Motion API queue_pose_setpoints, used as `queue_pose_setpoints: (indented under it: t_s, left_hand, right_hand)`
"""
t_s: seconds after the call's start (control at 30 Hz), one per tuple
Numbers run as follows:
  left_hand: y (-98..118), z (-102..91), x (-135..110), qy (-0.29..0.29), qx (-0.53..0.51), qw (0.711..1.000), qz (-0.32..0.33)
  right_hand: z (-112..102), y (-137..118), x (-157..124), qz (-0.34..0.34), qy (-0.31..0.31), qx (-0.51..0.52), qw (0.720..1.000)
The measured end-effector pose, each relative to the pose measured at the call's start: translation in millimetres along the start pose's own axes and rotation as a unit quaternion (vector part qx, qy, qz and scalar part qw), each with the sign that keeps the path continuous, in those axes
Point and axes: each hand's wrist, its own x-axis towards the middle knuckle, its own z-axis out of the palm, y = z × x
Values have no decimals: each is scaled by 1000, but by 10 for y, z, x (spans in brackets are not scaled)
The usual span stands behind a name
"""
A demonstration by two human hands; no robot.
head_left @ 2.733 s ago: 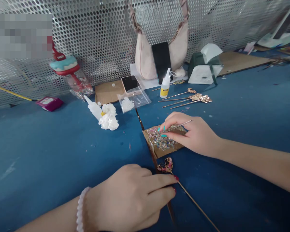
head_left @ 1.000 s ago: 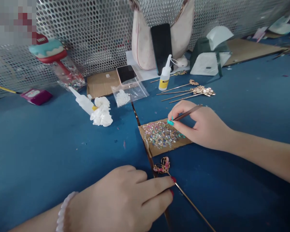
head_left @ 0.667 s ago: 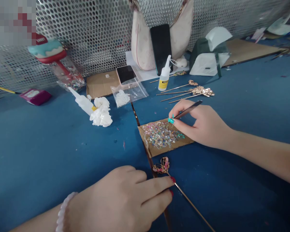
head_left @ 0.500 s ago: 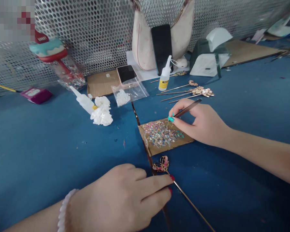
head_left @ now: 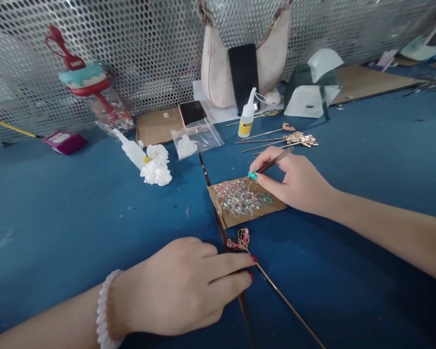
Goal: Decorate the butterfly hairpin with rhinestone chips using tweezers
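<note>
Nearest the camera, on the blue surface (head_left: 58, 213), the left hand (head_left: 181, 288) lies palm down with a pale bead bracelet (head_left: 103, 310) at the wrist. Its fingers (head_left: 232, 264) stretch right, and two red-nailed tips press the thin stem of a gold hairpin (head_left: 276, 288); the grip is a flat pinning hold rather than a closed fist. The hairpin carries a small butterfly-like ornament (head_left: 240, 240) with pink stones at its far end. Its long axis runs diagonally, the ornament toward the upper left and the bare stem toward the lower right corner of the view.

Just beyond the ornament lies a brown cardboard piece (head_left: 272, 208) strewn with small iridescent sequins (head_left: 241, 198). The right hand (head_left: 294, 182) reaches in from the right, its forearm low over the surface and its heel beside the cardboard's right edge. Thumb and forefinger, with teal nails, are closed on slim metal tweezers (head_left: 274, 161), which slant from upper right down to the left, tip at the far edge of the sequins.

Farther back lie more gold hairpins (head_left: 276, 138), a small glue bottle (head_left: 246, 121) and a clear bag (head_left: 196, 140).
</note>
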Motion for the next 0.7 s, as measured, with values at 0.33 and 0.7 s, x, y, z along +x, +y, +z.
queue_pose_setpoints:
  t_s: [0.33, 0.7]
  left_hand:
    - [18, -5, 4, -1, 2, 1000, -5]
    - [6, -9, 6, -9, 5, 1000, 3]
  right_hand:
    - [15, 58, 2, 21, 3, 28, 999]
    - [28, 41, 16, -1, 5, 47, 999]
